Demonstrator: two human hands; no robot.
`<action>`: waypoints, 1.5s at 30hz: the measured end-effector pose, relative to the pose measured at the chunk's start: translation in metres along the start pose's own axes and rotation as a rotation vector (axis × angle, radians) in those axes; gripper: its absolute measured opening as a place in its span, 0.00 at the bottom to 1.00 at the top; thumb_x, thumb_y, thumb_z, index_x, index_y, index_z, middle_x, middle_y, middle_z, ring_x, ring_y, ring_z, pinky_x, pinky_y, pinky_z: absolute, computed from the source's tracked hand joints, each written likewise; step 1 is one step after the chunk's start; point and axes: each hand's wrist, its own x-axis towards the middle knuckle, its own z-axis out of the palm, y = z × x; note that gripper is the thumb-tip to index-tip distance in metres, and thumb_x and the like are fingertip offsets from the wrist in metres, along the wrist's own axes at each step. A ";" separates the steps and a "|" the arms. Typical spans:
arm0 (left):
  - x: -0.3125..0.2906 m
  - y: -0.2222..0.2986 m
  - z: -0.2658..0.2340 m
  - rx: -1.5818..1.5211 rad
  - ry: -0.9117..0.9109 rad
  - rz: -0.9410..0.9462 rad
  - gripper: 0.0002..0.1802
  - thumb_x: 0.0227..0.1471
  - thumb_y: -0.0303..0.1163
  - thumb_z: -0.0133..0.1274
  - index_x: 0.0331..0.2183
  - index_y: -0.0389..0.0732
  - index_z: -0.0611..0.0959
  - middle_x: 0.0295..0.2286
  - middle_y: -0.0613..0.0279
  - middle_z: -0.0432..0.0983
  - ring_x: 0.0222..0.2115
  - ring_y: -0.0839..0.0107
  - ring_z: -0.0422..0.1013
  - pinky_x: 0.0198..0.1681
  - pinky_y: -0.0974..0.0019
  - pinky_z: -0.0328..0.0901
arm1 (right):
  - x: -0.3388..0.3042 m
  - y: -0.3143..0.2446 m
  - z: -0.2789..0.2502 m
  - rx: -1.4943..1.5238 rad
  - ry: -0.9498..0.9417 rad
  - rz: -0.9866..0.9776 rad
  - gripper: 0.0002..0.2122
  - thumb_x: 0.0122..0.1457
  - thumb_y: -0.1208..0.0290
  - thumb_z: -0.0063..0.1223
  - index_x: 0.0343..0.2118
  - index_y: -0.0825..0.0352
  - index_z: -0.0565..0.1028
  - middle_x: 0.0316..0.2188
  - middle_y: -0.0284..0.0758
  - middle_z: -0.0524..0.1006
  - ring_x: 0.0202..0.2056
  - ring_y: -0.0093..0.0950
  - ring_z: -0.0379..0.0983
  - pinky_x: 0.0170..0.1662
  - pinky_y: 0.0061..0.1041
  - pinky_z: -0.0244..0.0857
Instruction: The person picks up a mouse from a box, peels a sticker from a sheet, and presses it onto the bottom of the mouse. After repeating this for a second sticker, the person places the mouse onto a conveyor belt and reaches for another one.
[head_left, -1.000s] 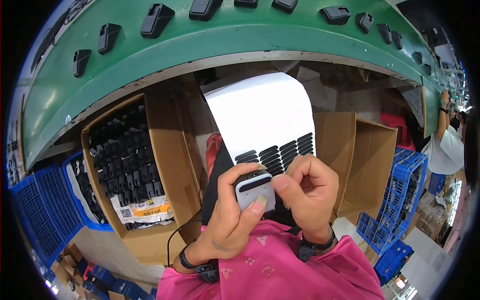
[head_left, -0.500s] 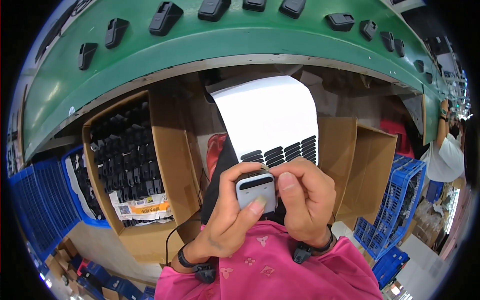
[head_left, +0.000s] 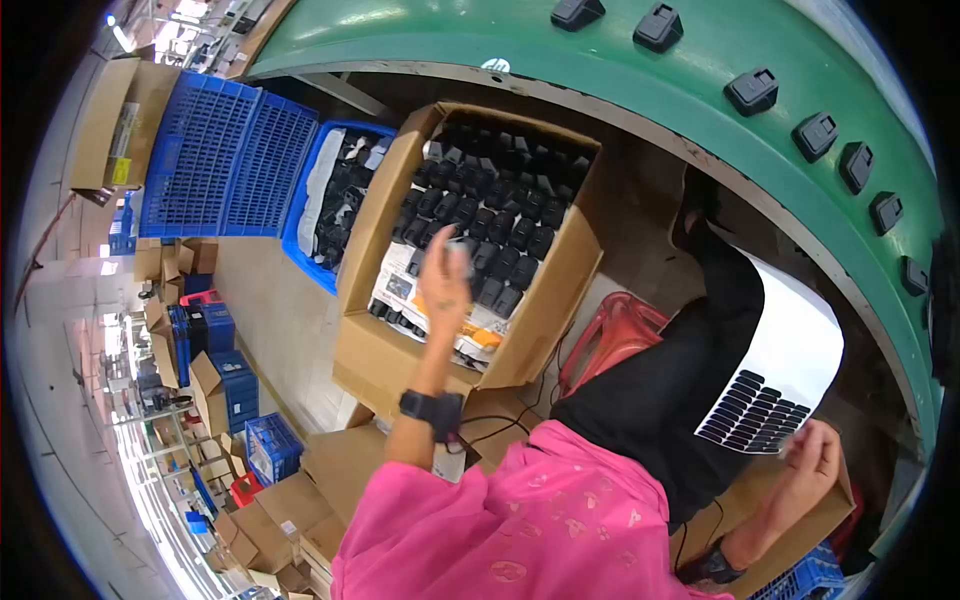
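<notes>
My left hand point(head_left: 443, 285) reaches over the open carton point(head_left: 550, 310), its fingers closed around a small grey-and-black plastic device point(head_left: 462, 250); blur hides the exact grip. Below it, rows of black devices point(head_left: 485, 220) fill the carton, with printed paper point(head_left: 398, 285) between layers. A white sheet of stickers point(head_left: 795, 325) lies over my right leg, rows of black oblong stickers at its lower end. At that sheet's lower corner is my right hand point(head_left: 805, 470), fingers bent and drawn together; what they pinch, if anything, is too small to make out.
A green bench point(head_left: 600, 75) curves across the far side, carrying several black chargers-like housings point(head_left: 752, 92). Left of the carton stand a blue bin point(head_left: 330, 220) of black parts and blue crates point(head_left: 220, 150). A red stool point(head_left: 615, 340) stands between carton and leg.
The view has swung left. My hands have parted: the left has carried the device from my lap to over the carton, and the right has moved to the sticker sheet's corner.
</notes>
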 end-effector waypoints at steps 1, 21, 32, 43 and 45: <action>0.012 -0.050 -0.021 0.178 0.112 0.060 0.22 0.61 0.43 0.42 0.49 0.39 0.74 0.44 0.48 0.73 0.45 0.56 0.69 0.51 0.60 0.61 | 0.006 0.004 -0.012 0.011 -0.008 -0.008 0.06 0.63 0.74 0.46 0.33 0.70 0.73 0.23 0.28 0.69 0.23 0.15 0.61 0.27 0.12 0.55; 0.089 -0.104 -0.039 0.555 0.230 0.017 0.18 0.58 0.40 0.45 0.39 0.33 0.76 0.36 0.44 0.72 0.36 0.45 0.69 0.40 0.52 0.64 | 0.000 0.036 -0.071 -0.298 0.296 -0.068 0.07 0.62 0.69 0.48 0.34 0.68 0.75 0.23 0.25 0.68 0.24 0.13 0.61 0.27 0.12 0.55; 0.280 0.186 0.130 0.491 -0.069 0.809 0.32 0.52 0.43 0.53 0.56 0.41 0.67 0.40 0.41 0.71 0.39 0.46 0.69 0.45 0.51 0.64 | -0.009 0.023 -0.002 -0.608 0.240 -0.188 0.15 0.58 0.74 0.50 0.48 0.71 0.70 0.41 0.37 0.74 0.44 0.27 0.70 0.48 0.24 0.64; 0.105 0.253 0.078 -1.070 -0.675 -0.047 0.26 0.63 0.42 0.38 0.59 0.42 0.62 0.50 0.57 0.65 0.45 0.67 0.67 0.40 0.67 0.68 | -0.026 0.034 -0.006 -0.605 0.221 -0.262 0.15 0.50 0.77 0.59 0.42 0.72 0.74 0.34 0.37 0.71 0.34 0.26 0.68 0.37 0.22 0.64; 0.032 0.258 0.075 -1.451 -1.082 -0.173 0.36 0.60 0.45 0.43 0.62 0.41 0.51 0.47 0.57 0.65 0.42 0.64 0.68 0.38 0.64 0.71 | -0.021 0.024 0.001 -0.749 0.281 -0.390 0.19 0.48 0.75 0.61 0.44 0.72 0.74 0.37 0.40 0.69 0.37 0.33 0.67 0.41 0.28 0.63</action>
